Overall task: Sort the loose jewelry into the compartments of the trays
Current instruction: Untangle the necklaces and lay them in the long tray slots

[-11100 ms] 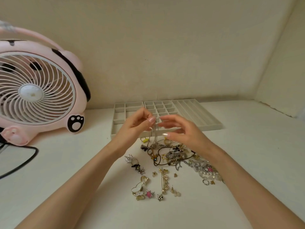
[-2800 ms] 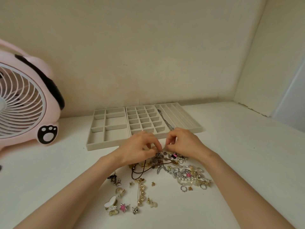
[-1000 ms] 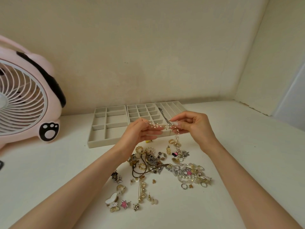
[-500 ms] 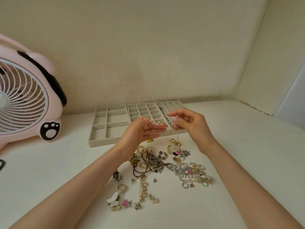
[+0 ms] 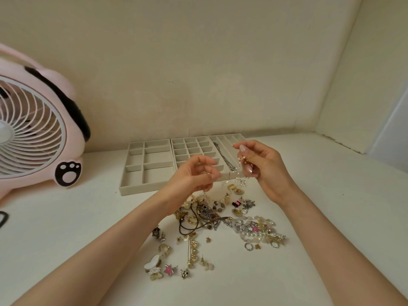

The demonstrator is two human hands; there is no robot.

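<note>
Far left of the grip, a pink fan (image 5: 33, 129) stands on the white table (image 5: 331, 195) against the wall, with a black cable (image 5: 3, 218) at the frame edge below it.

Three grey trays lie side by side behind the grip:
- The left tray (image 5: 132, 188) has large compartments.
- The middle tray (image 5: 173, 151) has small square compartments.
- The right tray (image 5: 241, 138) has long slots. A silver chain (image 5: 224, 156) lies in its leftmost slot, just left of the grip.

The left hand (image 5: 192, 175) is raised left of the grip, in front of the middle tray. Its fingers are curled and the thumb is close to the forefinger. Whether a fine strand is pinched there cannot be determined.

The right hand (image 5: 262, 168) forms the grip. Thumb and fingers pinch a pearl strand (image 5: 239, 180), which hangs straight down from the pinch point. The strand's lower end is in front of the near edge of the right tray and above the table.

The loose jewelry (image 5: 220, 217) lies on the table below the grip and nearer the person, spreading left under the left hand and right under the right forearm. It includes rings, earrings, beads and a brown cord.
</note>
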